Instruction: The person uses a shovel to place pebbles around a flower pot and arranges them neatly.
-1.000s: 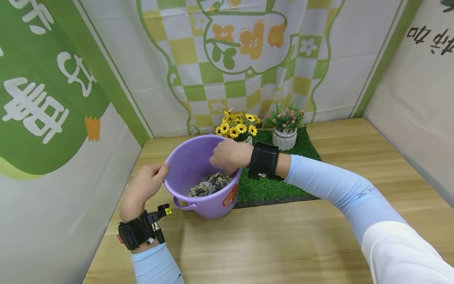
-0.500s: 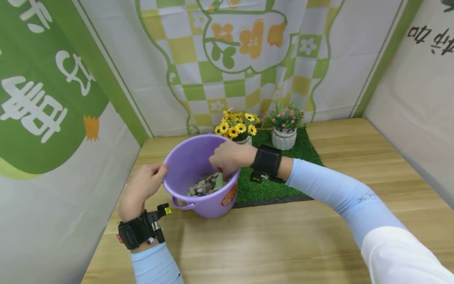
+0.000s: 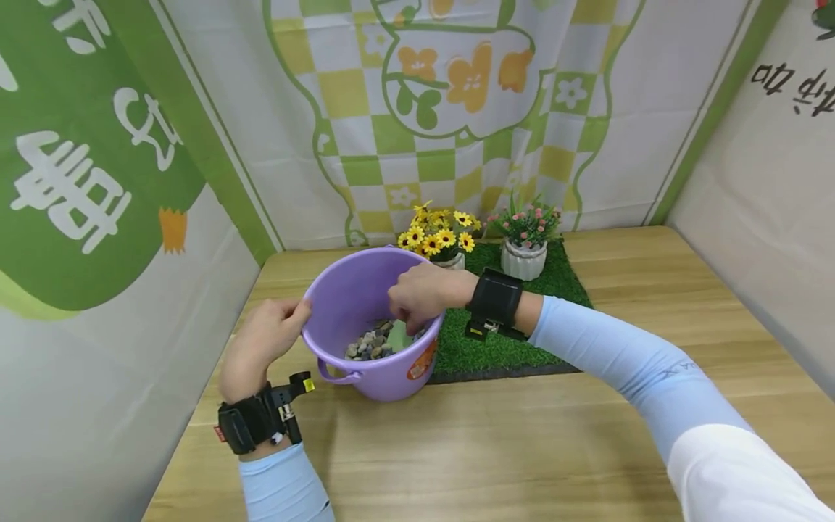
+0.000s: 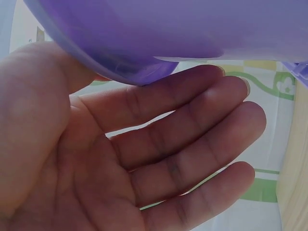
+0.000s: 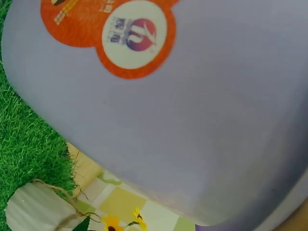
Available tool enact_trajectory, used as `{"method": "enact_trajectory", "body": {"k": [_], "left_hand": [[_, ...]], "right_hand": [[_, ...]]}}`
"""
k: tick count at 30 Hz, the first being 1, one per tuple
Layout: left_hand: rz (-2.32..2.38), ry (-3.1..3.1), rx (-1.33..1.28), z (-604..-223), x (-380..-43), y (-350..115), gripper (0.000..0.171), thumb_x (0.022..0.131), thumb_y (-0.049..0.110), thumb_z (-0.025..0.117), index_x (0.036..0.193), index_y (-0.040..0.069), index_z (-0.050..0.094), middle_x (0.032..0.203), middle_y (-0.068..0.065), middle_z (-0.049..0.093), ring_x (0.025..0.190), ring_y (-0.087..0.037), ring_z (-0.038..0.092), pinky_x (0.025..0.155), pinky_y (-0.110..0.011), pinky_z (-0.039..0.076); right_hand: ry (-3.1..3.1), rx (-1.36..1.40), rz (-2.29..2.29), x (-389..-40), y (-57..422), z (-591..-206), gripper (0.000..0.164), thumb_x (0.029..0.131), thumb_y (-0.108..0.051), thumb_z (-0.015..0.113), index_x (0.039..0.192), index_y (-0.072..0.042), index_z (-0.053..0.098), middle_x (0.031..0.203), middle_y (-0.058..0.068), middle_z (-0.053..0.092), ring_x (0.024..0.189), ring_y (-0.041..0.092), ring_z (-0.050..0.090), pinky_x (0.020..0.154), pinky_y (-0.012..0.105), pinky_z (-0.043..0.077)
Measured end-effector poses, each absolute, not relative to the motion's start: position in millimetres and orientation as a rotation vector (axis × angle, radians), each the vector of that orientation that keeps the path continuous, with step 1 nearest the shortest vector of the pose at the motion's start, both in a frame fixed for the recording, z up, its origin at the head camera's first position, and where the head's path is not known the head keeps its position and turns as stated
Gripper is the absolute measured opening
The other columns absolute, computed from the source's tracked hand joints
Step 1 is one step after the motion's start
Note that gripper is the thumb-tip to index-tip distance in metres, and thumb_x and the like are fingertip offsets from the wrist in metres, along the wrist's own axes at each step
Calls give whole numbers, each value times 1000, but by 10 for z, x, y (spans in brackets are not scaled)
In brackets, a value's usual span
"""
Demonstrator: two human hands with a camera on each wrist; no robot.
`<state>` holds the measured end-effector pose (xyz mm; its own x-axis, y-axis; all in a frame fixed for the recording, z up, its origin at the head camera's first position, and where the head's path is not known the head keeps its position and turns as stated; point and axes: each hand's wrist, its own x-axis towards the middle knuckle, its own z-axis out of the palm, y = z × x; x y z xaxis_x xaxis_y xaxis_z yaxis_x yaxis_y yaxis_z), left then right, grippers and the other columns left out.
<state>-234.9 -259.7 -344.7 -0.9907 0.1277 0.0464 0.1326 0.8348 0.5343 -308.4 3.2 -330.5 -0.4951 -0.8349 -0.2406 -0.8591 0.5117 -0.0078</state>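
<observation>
A purple bucket (image 3: pixel 339 304) stands tilted on the table, with small pebbles (image 3: pixel 368 344) at its bottom. My left hand (image 3: pixel 264 337) pinches the bucket's left rim. In the left wrist view the thumb goes behind the rim, and the fingers (image 4: pixel 192 130) stretch along the outer side. My right hand (image 3: pixel 424 293) reaches over the right rim into the bucket. Its curled fingers grip a light green tool (image 3: pixel 399 337) with a flat, blade-like face, down among the pebbles; its handle is hidden by the hand. The right wrist view shows mostly the bucket's outer wall (image 5: pixel 183 134).
Behind and right of the bucket lies a green turf mat (image 3: pixel 502 351). Two white pots stand at the back, one with yellow flowers (image 3: pixel 437 232), one with pink flowers (image 3: pixel 525 239). A patterned cloth (image 3: pixel 424 167) hangs behind the wooden table (image 3: pixel 496 442).
The light green tool, hidden in the bucket a second ago, now shows below my right hand over the pebbles. The right wrist has turned slightly. My left hand keeps its place on the rim.
</observation>
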Motion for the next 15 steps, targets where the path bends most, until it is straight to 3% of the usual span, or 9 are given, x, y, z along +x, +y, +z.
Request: {"method": "enact_trajectory", "body": {"k": [7,15], "left_hand": [[-893,-3002,-234,-3449,-2347,-2597,45,102,35,36,86,9,69,72,-3,56,65,-19,42,59,-32,31],[-902,-3035,-240,-3422,-2356,-2618,49,103,37,35,107,6,72,92,-8,71,94,-26,61,79,-40,44]], "right_hand": [[2526,-1504,123,-3095,47,-3328,17,80,-36,79,78,-21,72,79,-5,71,69,13,61,66,28,45],[2533,-1517,35,-3109,41,-3318,18,83,-37,77,86,-20,73,86,-7,71,75,13,64,74,29,48]]}}
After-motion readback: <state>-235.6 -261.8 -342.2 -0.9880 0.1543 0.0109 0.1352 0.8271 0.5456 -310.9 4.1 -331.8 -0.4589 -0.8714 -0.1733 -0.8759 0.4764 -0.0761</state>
